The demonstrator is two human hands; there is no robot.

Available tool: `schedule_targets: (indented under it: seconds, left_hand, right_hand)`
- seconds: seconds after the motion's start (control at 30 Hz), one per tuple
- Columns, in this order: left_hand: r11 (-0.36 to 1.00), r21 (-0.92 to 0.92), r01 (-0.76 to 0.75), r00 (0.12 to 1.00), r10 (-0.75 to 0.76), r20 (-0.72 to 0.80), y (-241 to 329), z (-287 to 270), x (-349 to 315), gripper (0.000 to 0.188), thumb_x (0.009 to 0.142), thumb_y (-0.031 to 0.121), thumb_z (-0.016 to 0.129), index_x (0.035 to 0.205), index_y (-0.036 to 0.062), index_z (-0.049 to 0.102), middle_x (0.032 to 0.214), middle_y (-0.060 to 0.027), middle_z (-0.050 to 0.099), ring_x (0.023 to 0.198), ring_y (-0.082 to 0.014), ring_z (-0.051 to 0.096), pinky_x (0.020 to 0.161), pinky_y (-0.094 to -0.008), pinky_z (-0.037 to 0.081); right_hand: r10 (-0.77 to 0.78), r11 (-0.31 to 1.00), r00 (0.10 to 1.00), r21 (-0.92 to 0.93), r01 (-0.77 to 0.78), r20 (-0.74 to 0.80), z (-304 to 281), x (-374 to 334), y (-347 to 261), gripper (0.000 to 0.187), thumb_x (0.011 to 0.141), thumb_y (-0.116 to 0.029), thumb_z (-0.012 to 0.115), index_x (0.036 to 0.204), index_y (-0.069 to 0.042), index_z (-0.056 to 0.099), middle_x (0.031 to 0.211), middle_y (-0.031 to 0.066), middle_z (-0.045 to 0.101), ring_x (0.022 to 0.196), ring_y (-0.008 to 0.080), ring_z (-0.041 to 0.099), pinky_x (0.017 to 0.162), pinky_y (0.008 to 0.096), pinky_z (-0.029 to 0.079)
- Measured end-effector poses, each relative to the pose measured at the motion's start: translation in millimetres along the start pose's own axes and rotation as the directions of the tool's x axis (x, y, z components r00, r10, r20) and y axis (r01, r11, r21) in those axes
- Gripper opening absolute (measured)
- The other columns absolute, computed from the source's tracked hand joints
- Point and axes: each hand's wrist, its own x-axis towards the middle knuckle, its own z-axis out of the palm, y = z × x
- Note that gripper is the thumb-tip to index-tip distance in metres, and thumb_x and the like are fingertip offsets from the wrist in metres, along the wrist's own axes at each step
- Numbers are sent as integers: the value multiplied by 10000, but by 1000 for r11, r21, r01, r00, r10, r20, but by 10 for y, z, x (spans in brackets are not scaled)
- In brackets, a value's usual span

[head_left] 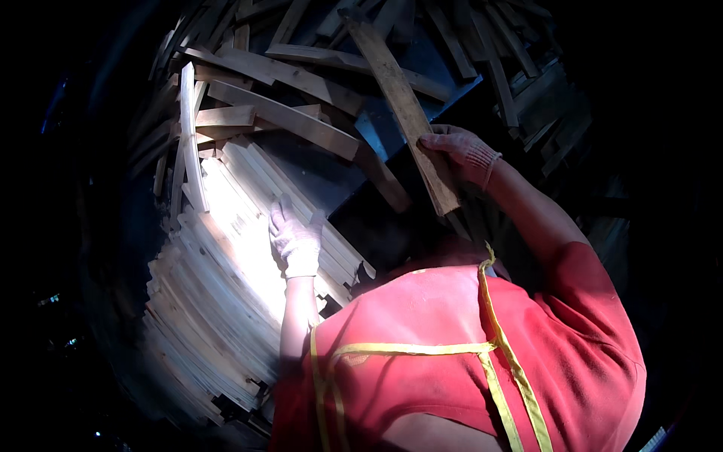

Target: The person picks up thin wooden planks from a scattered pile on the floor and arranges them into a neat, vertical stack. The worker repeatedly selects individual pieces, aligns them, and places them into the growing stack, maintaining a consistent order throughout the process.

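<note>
My right hand [461, 151], in a knitted work glove, is closed on the edge of a long wooden board [399, 94]. The board slants from the upper middle down to the right; a lengthwise line near its lower end may be a second board under it. My left hand [294, 235], in a pale glove, has its fingers extended and apart. It is over a stack of light wooden strips [218, 301] lying side by side, where glare washes out the wood. Whether the left hand touches the strips, I cannot tell. Both arms extend from red sleeves.
Loose wooden strips [301, 124] lie crisscrossed beyond the stack, over a dark blue surface [380, 134]. One pale strip [190, 135] stands out at the left. More boards [512, 75] are heaped at the far right. Deep shadow hides the outer areas.
</note>
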Motion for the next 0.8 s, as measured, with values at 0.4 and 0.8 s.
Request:
schedule_targets:
  seconds: [0.4,0.8]
  left_hand:
    - [976,213,-32,971,81,-223,-11,393,-92,837,796,391,766,1518,76,482,1496,-162,437,1459,-378,352,1249,-564,236]
    - [990,-60,126,828,-138,-543,-605,70,-1258,740,852,459,772,1493,164,549,1534,-156,452,1460,-405,391,1210,-560,328]
  right_hand:
    - [48,987,891,-157,26,452,517,835,-614,736,794,-125,816,1460,15,535,1277,118,672,1189,228,653,1086,387,520]
    - [-180,536,690,-518,666,701,2444,1306,-603,724,932,-435,788,1499,-44,564,1261,80,704,1136,207,667,1044,354,510]
